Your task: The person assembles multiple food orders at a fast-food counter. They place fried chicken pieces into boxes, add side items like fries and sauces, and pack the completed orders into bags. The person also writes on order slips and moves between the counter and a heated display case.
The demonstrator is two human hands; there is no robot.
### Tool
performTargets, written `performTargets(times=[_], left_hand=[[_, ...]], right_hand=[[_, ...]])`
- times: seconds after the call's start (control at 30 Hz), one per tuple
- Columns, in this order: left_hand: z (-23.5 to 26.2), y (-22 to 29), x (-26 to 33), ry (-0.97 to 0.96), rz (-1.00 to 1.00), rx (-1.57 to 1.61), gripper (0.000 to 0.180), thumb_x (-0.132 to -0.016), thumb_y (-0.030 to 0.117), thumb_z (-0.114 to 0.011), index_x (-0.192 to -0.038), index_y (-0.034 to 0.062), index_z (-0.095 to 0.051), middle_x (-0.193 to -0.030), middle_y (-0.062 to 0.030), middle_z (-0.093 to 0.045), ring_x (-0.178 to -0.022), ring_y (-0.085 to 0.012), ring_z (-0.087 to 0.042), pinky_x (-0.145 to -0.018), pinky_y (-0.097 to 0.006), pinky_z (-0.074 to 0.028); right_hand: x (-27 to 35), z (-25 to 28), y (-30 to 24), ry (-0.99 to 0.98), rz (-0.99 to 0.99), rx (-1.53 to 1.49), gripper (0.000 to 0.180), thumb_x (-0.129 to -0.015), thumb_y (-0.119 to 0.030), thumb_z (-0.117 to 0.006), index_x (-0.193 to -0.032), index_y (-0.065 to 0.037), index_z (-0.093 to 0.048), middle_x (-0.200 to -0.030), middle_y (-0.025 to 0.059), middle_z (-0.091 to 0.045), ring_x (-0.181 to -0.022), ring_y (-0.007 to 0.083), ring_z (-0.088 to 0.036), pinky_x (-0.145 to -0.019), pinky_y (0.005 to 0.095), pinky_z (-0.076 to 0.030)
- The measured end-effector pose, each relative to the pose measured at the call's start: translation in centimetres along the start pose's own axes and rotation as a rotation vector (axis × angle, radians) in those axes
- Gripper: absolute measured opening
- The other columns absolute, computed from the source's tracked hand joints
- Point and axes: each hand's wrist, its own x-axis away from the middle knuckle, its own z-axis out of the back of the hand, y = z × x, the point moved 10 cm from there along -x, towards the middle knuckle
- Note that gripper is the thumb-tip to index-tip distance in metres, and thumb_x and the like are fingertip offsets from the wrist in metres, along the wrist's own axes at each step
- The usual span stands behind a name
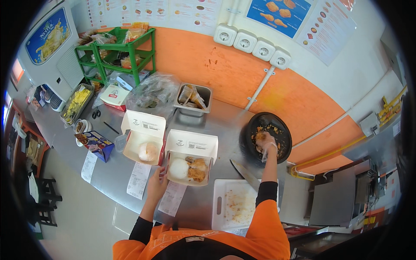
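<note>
The right hand [265,143] reaches far across the table [225,117] into a round black bowl [251,130] at the far right; its grip is closed around some of the orange-brown crumbs in the bowl, though how tightly the fingers press cannot be told through the clear glove. The left hand [157,184] rests at the near left corner of an open white meal box [190,162], its grip loosely spread with fingertips touching the box's rim. That box sits in the middle of the table and holds a white mound of rice on its left and pieces of fried chicken on its right, the lid standing up on the far side.

Just left of it is a second open white box [143,136] with a single pale round portion inside. Two paper receipts [139,180] lie on the table near these boxes, one under each. Right of the meal box, near the person, lies a white cutting board [234,203] scattered with crumbs, and a knife [245,173] rests across its far corner, pointing toward the bowl. Farther off stand a metal tray [193,99] with wrapped items, a crumpled clear plastic bag [151,91], and a green wire shelf [125,50] at the far left.
</note>
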Motion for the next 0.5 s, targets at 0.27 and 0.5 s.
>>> performTargets(times=[0.27, 0.5], left_hand=[[7.0, -2.7, 3.8, 0.207, 0.1, -0.121, 0.036, -0.085, 0.006, -0.06, -0.121, 0.0043, -0.052, -0.115, -0.013, -0.056, -0.101, -0.0274, -0.058, -0.083, -0.038, -0.049], [15.0, -4.0, 0.0, 0.403, -0.024, -0.262, 0.036, -0.083, 0.004, -0.06, -0.118, 0.0003, -0.051, -0.115, -0.0175, -0.052, -0.102, -0.0335, -0.054, -0.086, -0.039, -0.045]], right_hand=[[6.0, 3.1, 2.1, 0.079, 0.015, -1.21, 0.054, -0.086, -0.025, -0.065, -0.134, -0.016, -0.042, -0.101, 0.003, -0.059, -0.082, 0.0168, -0.06, -0.057, 0.0313, -0.054], [19.9, 5.3, -17.0, -0.241, 0.439, -1.416, 0.054, -0.089, -0.016, -0.06, -0.139, -0.015, -0.041, -0.108, 0.0077, -0.06, -0.08, 0.0159, -0.062, -0.059, 0.0298, -0.054]])
